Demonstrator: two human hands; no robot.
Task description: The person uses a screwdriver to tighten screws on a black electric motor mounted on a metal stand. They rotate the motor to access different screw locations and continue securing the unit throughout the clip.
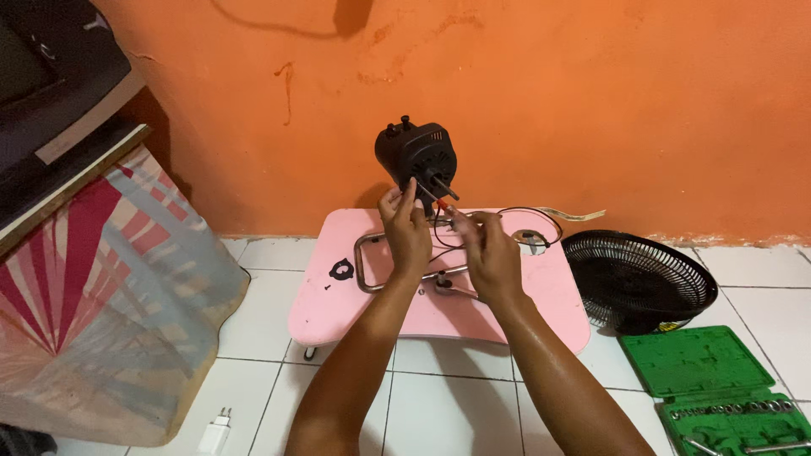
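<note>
The black fan motor (417, 156) stands upright on its neck at the twelve o'clock edge of the pink bench (338, 304), shaft pointing toward the camera and slightly down.

The left hand (405, 224) is raised to the underside of the motor; its fingers (402, 196) are pinched closed on something small at the shaft end, though what exactly is too small to tell. The right hand (490, 253), just beside it at three o'clock, has its fingers closed around a thin tool with an orange-red grip (445, 209), the tip aimed at the motor.

Judged handling: the motor housing is rigid plastic over a dense core, so likely top-heavy on its narrow neck and prone to tipping. The housing body looks the soundest hold; the bare shaft and the thin black cable (532, 215) trailing across the bench are poor ones.

A bent metal frame (365, 266) lies on the bench under the hands. A black fan grille (638, 283) rests on the floor at three o'clock, and a green socket case (705, 380) at four o'clock.
</note>
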